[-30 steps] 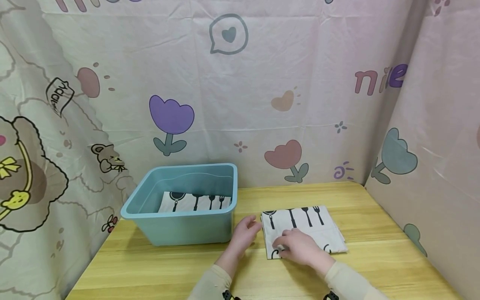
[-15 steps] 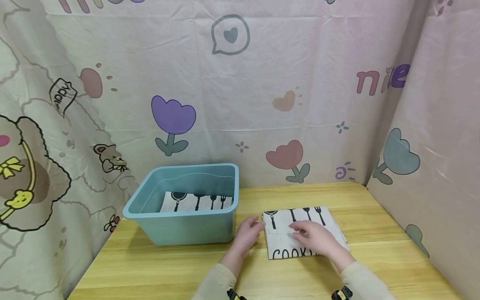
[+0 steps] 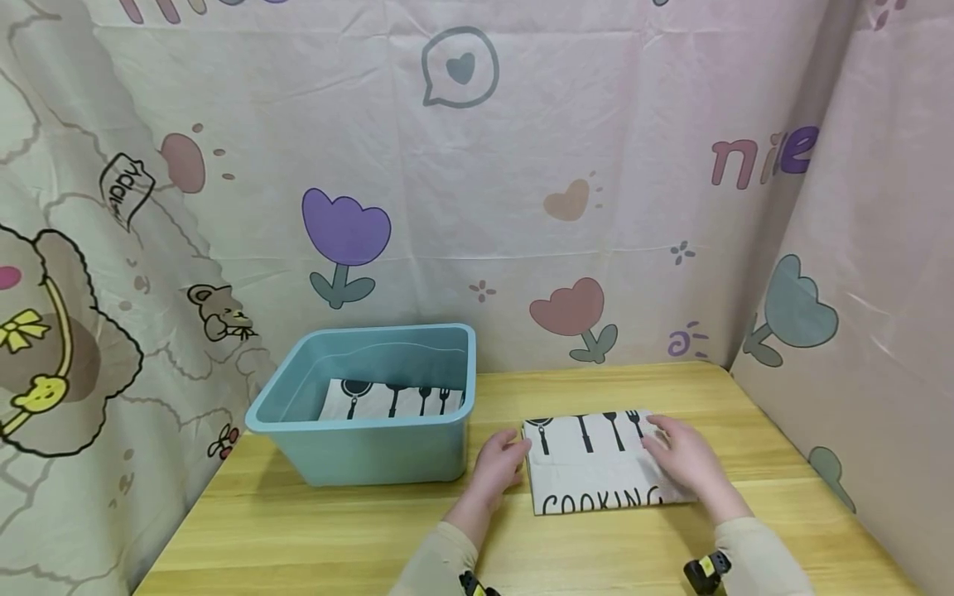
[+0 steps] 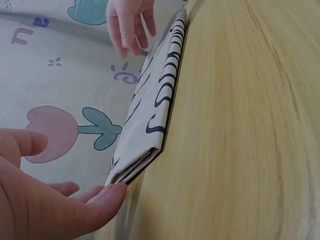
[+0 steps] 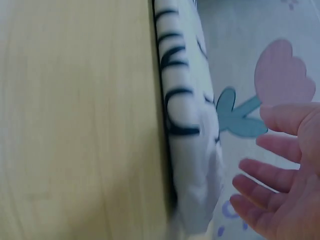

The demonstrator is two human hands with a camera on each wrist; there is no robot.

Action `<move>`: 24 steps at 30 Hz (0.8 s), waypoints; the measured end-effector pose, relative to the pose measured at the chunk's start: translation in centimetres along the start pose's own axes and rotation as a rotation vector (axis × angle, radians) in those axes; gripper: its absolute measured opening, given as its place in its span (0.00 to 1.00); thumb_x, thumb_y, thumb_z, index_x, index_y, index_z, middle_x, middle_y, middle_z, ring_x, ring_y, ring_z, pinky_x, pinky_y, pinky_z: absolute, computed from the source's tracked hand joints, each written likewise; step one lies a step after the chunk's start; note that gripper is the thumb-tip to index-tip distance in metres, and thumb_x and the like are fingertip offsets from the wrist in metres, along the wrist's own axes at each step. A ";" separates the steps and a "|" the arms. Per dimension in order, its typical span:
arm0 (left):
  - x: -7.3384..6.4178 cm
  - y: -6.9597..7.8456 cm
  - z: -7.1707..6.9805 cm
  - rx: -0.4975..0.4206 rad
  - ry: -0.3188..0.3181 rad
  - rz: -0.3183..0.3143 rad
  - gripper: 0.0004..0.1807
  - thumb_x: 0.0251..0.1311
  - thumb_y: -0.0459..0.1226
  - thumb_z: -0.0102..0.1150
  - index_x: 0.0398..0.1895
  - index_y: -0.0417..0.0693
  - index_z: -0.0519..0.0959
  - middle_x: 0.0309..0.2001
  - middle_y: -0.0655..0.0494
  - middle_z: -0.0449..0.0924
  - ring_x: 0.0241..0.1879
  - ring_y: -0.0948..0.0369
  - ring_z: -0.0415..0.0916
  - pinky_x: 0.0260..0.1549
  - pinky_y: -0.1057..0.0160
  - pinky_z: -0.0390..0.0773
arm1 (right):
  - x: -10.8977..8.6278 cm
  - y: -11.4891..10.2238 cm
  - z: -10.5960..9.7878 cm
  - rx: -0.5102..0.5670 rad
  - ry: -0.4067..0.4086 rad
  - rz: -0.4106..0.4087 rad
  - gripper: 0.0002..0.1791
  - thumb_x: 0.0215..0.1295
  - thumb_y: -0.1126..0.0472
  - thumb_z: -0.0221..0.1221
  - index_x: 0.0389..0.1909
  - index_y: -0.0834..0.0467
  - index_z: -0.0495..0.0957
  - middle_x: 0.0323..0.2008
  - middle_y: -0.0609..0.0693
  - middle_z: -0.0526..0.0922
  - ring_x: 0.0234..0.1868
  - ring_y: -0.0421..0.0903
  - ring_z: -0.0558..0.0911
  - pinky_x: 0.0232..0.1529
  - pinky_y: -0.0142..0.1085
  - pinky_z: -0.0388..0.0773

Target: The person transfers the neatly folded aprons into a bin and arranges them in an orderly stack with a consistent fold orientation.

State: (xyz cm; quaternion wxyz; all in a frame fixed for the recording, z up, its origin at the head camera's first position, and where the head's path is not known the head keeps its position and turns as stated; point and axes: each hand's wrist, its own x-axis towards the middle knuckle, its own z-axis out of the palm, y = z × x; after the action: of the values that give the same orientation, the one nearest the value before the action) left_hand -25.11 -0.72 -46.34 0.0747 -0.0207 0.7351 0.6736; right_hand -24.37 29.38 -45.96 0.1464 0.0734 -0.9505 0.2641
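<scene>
A folded white cloth [image 3: 589, 476] with black kitchen-utensil prints and the lettering "COOKING" lies flat on the table. At its left edge is my left hand [image 3: 498, 470], fingers relaxed; in the left wrist view a fingertip [image 4: 116, 192] meets, or nearly meets, the folded layers at the corner. My right hand [image 3: 689, 463] hovers over the cloth's right edge with fingers spread and nothing in them. The right wrist view shows that hand [image 5: 285, 185] apart from the cloth [image 5: 187, 130], whose near end is blurred.
A blue plastic bin [image 3: 365, 455] stands left of the cloth, with a similar printed white cloth [image 3: 380, 403] inside. Beneath everything is a wood-grain table [image 3: 335, 538]. Printed curtains [image 3: 477, 190] hang behind and at both sides.
My right hand has moved rightward from the cloth's lower left over its middle to the right edge, uncovering the lettering. My left hand has barely moved.
</scene>
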 end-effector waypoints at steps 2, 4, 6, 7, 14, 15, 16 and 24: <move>0.0 0.0 0.0 0.000 0.000 -0.010 0.35 0.68 0.46 0.58 0.69 0.32 0.64 0.63 0.35 0.70 0.57 0.42 0.74 0.51 0.48 0.78 | 0.0 0.7 -0.1 -0.021 0.000 0.031 0.26 0.68 0.60 0.59 0.60 0.74 0.71 0.56 0.75 0.73 0.56 0.74 0.72 0.57 0.64 0.67; 0.1 0.0 0.1 0.002 0.000 -0.018 0.35 0.68 0.47 0.58 0.70 0.32 0.64 0.63 0.34 0.69 0.58 0.42 0.73 0.51 0.48 0.78 | 0.0 1.4 -0.1 -0.037 -0.009 0.069 0.27 0.67 0.61 0.59 0.61 0.75 0.69 0.57 0.76 0.72 0.57 0.74 0.71 0.58 0.64 0.66; 0.1 0.0 0.1 0.002 0.001 -0.023 0.36 0.68 0.47 0.58 0.70 0.32 0.63 0.64 0.33 0.68 0.58 0.40 0.73 0.51 0.48 0.78 | 0.0 1.9 -0.1 -0.050 -0.027 0.110 0.28 0.67 0.61 0.59 0.61 0.76 0.68 0.58 0.77 0.71 0.58 0.75 0.70 0.58 0.64 0.66; 0.2 0.0 0.1 -0.002 0.002 -0.026 0.36 0.68 0.47 0.58 0.70 0.32 0.63 0.64 0.33 0.68 0.58 0.40 0.72 0.51 0.47 0.78 | 0.1 2.2 -0.2 -0.053 -0.037 0.127 0.28 0.67 0.61 0.59 0.61 0.76 0.68 0.57 0.77 0.71 0.58 0.75 0.70 0.58 0.64 0.66; 0.4 0.0 0.3 -0.058 -0.008 -0.049 0.35 0.68 0.43 0.58 0.70 0.29 0.61 0.64 0.30 0.67 0.59 0.37 0.70 0.52 0.45 0.77 | 0.6 3.3 -0.2 -0.030 -0.123 0.239 0.30 0.69 0.59 0.56 0.63 0.77 0.64 0.52 0.77 0.75 0.53 0.72 0.75 0.53 0.62 0.71; 0.4 0.0 0.3 -0.063 -0.009 -0.053 0.35 0.68 0.42 0.58 0.70 0.29 0.61 0.63 0.29 0.67 0.59 0.36 0.70 0.51 0.45 0.77 | 0.7 3.4 -0.2 -0.023 -0.130 0.249 0.30 0.69 0.59 0.56 0.63 0.77 0.63 0.50 0.76 0.76 0.51 0.71 0.76 0.51 0.62 0.72; 0.5 0.0 0.4 -0.072 -0.009 -0.062 0.35 0.68 0.42 0.58 0.70 0.29 0.61 0.63 0.29 0.67 0.59 0.37 0.70 0.51 0.45 0.77 | 0.8 3.4 -0.2 -0.015 -0.135 0.257 0.30 0.69 0.60 0.56 0.63 0.77 0.63 0.49 0.75 0.77 0.49 0.69 0.77 0.50 0.61 0.73; 1.3 -0.1 0.6 -0.133 -0.005 -0.114 0.33 0.69 0.39 0.56 0.70 0.29 0.60 0.61 0.31 0.70 0.57 0.41 0.74 0.48 0.48 0.80 | 1.0 3.5 0.1 0.019 -0.147 0.264 0.27 0.68 0.62 0.56 0.59 0.79 0.66 0.45 0.73 0.79 0.47 0.67 0.79 0.49 0.58 0.74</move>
State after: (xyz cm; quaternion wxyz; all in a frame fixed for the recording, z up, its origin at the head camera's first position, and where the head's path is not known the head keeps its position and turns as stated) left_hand -26.29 0.00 -46.67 0.1133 -0.0656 0.6862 0.7155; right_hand -26.13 32.26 -47.40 0.0399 -0.0319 -0.9575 0.2838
